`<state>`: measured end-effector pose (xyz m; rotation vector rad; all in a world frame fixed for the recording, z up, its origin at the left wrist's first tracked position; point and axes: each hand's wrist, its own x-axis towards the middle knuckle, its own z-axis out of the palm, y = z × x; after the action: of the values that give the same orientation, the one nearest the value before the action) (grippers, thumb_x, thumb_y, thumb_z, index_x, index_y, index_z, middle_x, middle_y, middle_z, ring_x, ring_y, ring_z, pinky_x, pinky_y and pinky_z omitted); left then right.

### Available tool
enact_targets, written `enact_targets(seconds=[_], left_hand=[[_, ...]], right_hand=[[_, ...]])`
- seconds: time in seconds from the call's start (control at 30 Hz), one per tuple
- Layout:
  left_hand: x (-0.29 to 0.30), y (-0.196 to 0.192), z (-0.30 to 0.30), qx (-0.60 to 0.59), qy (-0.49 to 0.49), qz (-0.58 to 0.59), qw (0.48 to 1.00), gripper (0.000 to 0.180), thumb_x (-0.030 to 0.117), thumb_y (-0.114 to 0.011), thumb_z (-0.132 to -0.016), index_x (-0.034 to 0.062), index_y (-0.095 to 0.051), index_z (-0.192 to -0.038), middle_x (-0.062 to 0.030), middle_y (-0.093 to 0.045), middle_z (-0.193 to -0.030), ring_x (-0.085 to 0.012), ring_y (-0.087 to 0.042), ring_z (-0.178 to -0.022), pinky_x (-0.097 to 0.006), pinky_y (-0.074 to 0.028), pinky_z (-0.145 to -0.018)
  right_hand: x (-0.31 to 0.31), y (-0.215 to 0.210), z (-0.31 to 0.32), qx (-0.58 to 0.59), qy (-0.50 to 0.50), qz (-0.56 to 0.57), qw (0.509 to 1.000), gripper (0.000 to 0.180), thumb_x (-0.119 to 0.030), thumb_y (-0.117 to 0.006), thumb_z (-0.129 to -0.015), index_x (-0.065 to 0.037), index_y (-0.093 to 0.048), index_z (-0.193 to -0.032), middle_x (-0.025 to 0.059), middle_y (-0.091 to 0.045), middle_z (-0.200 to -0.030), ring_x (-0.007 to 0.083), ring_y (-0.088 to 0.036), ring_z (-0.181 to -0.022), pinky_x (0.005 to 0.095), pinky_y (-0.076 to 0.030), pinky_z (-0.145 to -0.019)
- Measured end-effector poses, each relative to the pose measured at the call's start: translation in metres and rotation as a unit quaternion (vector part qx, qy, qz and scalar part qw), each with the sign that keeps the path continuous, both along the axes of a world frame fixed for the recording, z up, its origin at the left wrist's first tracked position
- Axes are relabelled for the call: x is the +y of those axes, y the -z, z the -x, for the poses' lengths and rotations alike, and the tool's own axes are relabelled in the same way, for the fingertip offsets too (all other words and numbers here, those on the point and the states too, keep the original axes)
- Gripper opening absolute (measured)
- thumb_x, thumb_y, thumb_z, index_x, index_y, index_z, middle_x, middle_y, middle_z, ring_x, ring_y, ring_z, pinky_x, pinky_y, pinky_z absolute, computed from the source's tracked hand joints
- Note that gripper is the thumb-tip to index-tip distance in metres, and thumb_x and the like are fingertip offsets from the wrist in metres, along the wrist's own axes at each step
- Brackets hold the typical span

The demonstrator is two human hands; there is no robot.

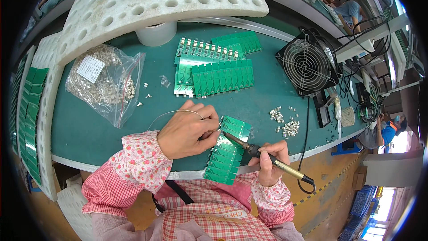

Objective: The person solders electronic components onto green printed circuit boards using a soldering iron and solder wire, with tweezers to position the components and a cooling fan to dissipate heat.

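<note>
Low centre, I had one green board (226,159), with pins (207,163) lining its left edge. The right hand (271,163) gripped one soldering iron (251,148) over it; the left hand (189,131) pinched one thin wire (171,112), its end hidden. Above, stacked boards (223,78) overlapped past my counting; one fan (306,62) stood upper right.

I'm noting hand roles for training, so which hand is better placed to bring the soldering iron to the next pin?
Probably the right hand: it grips the soldering iron, tip near the pinned edge of the green board. The left hand holds thin wire beside it.
</note>
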<state>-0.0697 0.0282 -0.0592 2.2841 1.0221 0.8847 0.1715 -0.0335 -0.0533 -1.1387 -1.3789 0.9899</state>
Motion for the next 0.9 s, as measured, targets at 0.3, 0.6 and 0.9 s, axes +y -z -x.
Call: enact_targets(seconds=[0.3, 0.6, 0.9], left_hand=[[0.0005, -0.0003, -0.0002, 0.001, -0.002, -0.008, 1.0, 0.013, 0.011, -0.071, -0.079, 0.0083, -0.058, -0.075, -0.0005, -0.056, -0.085, -0.019, -0.053, -0.075, -0.034, -0.033, -0.071], [0.0008, -0.0014, -0.0003, -0.006, 0.002, 0.002, 1.0, 0.014, 0.011, -0.07, -0.079, 0.0083, -0.057, -0.076, -0.0005, -0.056, -0.087, -0.0193, -0.053, -0.075, -0.034, -0.034, -0.07], [0.0007, 0.0015, -0.0026, 0.012, 0.0, -0.013, 1.0, 0.017, 0.012, -0.071, -0.079, 0.0084, -0.055, -0.074, -0.0012, -0.055, -0.088, -0.0195, -0.053, -0.076, -0.034, -0.034, -0.072]], right_hand=[[0.0005, 0.0025, -0.0008, -0.004, -0.01, -0.017, 1.0, 0.015, -0.009, -0.06, -0.091, 0.001, -0.049, -0.092, 0.0107, -0.062, -0.065, 0.0123, -0.06, -0.052, 0.0244, -0.046, -0.049], [-0.0004, 0.0014, -0.0002, 0.007, 0.015, -0.015, 1.0, 0.016, -0.012, -0.06, -0.093, 0.0, -0.048, -0.094, 0.0102, -0.062, -0.067, 0.0125, -0.061, -0.054, 0.0244, -0.049, -0.051], [-0.0002, 0.0005, -0.0014, -0.013, 0.002, 0.002, 1.0, 0.015, -0.011, -0.06, -0.092, 0.0, -0.05, -0.094, 0.0096, -0.065, -0.07, 0.0119, -0.063, -0.056, 0.0238, -0.05, -0.052]])
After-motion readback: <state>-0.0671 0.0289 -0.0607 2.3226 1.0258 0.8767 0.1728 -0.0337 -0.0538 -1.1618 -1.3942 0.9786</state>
